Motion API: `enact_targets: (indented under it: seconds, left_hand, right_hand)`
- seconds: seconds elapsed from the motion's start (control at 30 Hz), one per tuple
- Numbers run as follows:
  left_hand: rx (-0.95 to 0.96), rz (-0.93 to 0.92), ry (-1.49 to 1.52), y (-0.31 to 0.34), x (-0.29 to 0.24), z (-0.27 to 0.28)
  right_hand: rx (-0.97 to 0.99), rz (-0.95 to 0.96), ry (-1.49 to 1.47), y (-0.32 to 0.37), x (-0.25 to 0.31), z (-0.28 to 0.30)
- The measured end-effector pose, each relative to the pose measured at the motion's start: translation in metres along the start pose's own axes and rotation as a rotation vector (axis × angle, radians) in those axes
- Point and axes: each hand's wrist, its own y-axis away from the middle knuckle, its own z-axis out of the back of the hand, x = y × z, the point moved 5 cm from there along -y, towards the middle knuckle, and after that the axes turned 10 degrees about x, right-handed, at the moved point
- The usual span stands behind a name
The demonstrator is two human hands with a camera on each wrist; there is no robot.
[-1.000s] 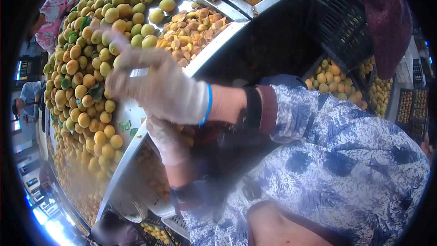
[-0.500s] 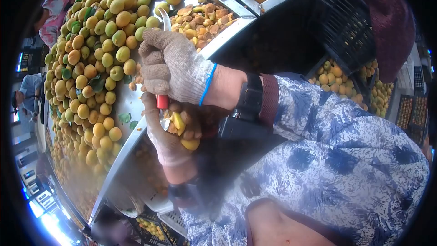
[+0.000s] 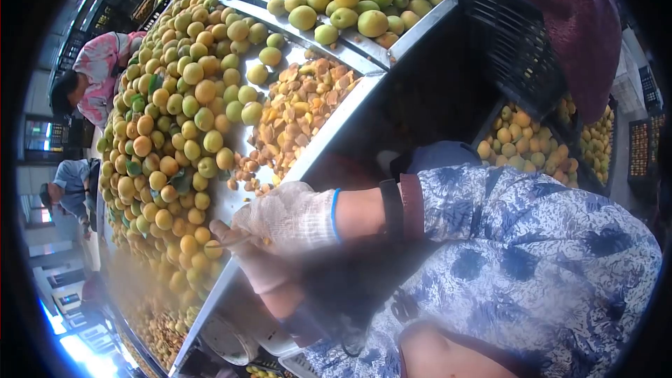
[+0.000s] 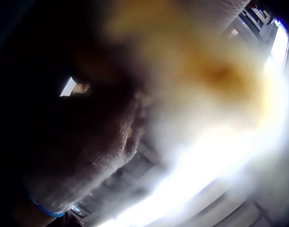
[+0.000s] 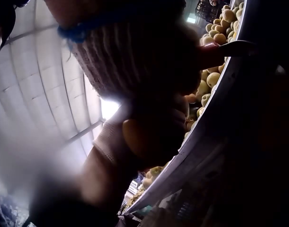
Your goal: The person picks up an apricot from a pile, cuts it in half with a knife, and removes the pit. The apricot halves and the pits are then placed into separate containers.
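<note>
In the head view my gloved right hand (image 3: 290, 217), with a blue cuff band, lies over my gloved left hand (image 3: 257, 264) by the table's metal edge. The right wrist view shows the right hand gripping a knife (image 5: 235, 48) with a red handle and a curved blade. My left hand holds an apricot (image 5: 140, 137), dark against the light in that view. Blurred yellow-orange fruit (image 4: 220, 71) fills much of the left wrist view. Beside the hands lies a heap of cut apricot pieces (image 3: 297, 115), next to a large pile of whole apricots (image 3: 185, 108).
A raised metal rim (image 3: 315, 143) borders the table. Larger greenish apricots (image 3: 371, 22) lie in another section. A black crate (image 3: 514, 42) stands at the right, with fruit-filled crates (image 3: 521, 136) below it. Two people (image 3: 98, 80) work across the table.
From reaching over the table, my right hand has come back to my left hand and now covers much of it. The knife, visible half a second ago, is hidden in the head view. The head view has shifted.
</note>
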Motion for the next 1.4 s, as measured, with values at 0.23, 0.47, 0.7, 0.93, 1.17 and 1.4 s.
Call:
enact_targets:
  seconds: [0.23, 0.47, 0.7, 0.93, 1.17, 1.4]
  left_hand:
    - [-0.158, -0.038, -0.166, -0.007, -0.005, 0.012]
    - [-0.236, -0.175, -0.220, 0.015, -0.050, 0.046]
    - [-0.529, -0.109, -0.502, 0.084, -0.065, 0.228]
    - [-0.530, 0.493, -1.110, 0.230, 0.070, 0.450]
    - [-0.454, 0.636, -1.089, 0.283, 0.126, 0.490]
    - [-0.254, 0.083, -0.886, 0.127, -0.012, 0.319]
  right_hand:
    - [-0.247, 0.115, -0.216, 0.007, -0.008, 0.024]
    - [-0.172, -0.383, 0.247, -0.009, -0.075, 0.053]
    - [-0.425, -0.513, 0.387, -0.008, -0.049, 0.061]
    - [-0.540, -0.580, 0.272, 0.000, -0.066, 0.042]
    - [-0.814, -0.114, -0.155, -0.005, -0.120, 0.066]
    - [-0.924, -0.026, -0.839, 0.025, -0.130, 0.084]
